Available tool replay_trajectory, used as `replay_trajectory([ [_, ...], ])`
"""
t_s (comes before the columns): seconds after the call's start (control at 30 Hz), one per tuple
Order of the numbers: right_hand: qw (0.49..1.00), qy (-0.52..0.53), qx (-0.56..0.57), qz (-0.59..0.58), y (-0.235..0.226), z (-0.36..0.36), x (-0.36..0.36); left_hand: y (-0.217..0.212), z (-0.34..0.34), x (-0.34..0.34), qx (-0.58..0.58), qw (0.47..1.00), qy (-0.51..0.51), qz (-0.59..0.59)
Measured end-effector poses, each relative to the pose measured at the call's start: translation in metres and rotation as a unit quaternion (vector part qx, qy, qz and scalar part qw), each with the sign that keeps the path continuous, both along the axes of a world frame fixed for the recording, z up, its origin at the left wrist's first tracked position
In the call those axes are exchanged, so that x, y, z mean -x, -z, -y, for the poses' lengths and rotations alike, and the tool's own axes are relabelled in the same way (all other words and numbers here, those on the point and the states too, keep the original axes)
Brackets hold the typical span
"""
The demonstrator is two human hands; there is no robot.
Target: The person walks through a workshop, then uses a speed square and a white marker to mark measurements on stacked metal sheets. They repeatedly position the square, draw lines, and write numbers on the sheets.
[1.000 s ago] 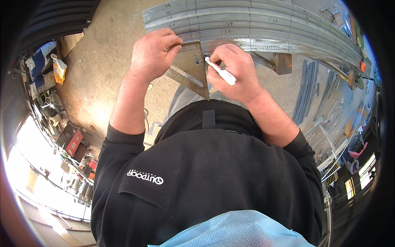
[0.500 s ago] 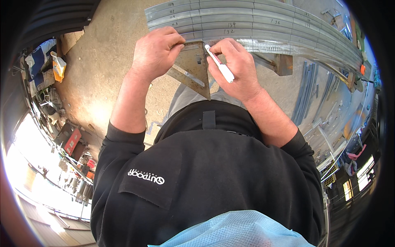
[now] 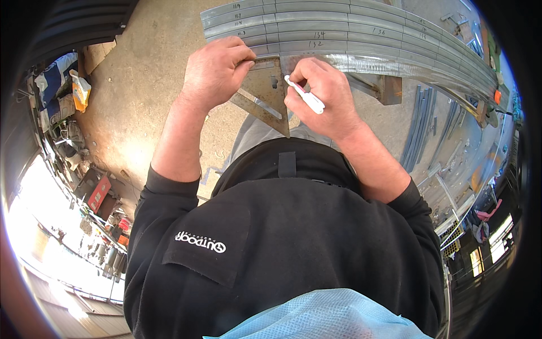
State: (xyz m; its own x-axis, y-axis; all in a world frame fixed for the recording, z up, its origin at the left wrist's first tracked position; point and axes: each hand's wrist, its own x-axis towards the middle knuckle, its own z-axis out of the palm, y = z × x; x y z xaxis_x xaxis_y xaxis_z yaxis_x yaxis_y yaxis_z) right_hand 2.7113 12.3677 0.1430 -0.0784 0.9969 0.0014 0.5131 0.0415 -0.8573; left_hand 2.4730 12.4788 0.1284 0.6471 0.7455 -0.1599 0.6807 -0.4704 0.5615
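Note:
Several long grey metal profiles [image 3: 361, 27] lie side by side, with dark cross lines and handwritten marks on them. Against the edge of the nearest profile rests a worn metal triangle square [image 3: 265, 72], its point turned toward my body. My left hand [image 3: 217, 70] pinches the square's upper left corner, thumb and fingers closed on it. In my right hand [image 3: 324, 96] is a white marker pen [image 3: 305, 95], slanting with its upper end close to the square's upright edge. The fingers of that hand partly cover the pen.
A rusty steel block [image 3: 390, 90] supports the profiles from below on the right. More blue-grey bars [image 3: 419, 121] lie on the floor there. Bags and clutter [image 3: 80, 93] line the left side, with a red box [image 3: 100, 193] lower down.
My right hand has shifted slightly down and right with the marker pen, drawing it a little away from the profile's edge. My left hand and the square stay nearly still.

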Motion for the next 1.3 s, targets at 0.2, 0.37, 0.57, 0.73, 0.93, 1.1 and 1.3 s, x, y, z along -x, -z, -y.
replay_trajectory([
  [0.2,0.998,0.062,-0.006,-0.027,-0.002,0.002,-0.002,0.001,0.000,0.001,-0.007,1.000,0.001,0.005],
  [0.37,0.998,0.051,-0.045,0.001,0.002,-0.003,-0.002,0.002,-0.001,0.001,-0.003,1.000,0.003,0.009],
  [0.57,0.997,0.042,-0.047,0.042,0.001,-0.005,0.001,0.003,-0.001,0.001,-0.001,1.000,0.003,0.011],
  [0.73,0.997,0.034,-0.045,0.057,-0.001,-0.008,0.002,0.002,-0.001,0.001,0.002,1.000,0.001,0.009],
  [0.93,0.995,-0.012,0.009,0.100,-0.002,0.004,0.000,0.003,-0.001,0.001,-0.004,1.000,0.004,0.010],
  [1.1,0.993,0.005,0.105,0.051,-0.009,0.028,-0.010,0.004,-0.002,0.002,-0.001,1.000,0.005,0.017],
  [1.3,0.967,0.036,0.219,-0.123,-0.017,0.047,-0.043,-0.019,-0.002,0.036,0.126,0.980,-0.089,0.126],
])
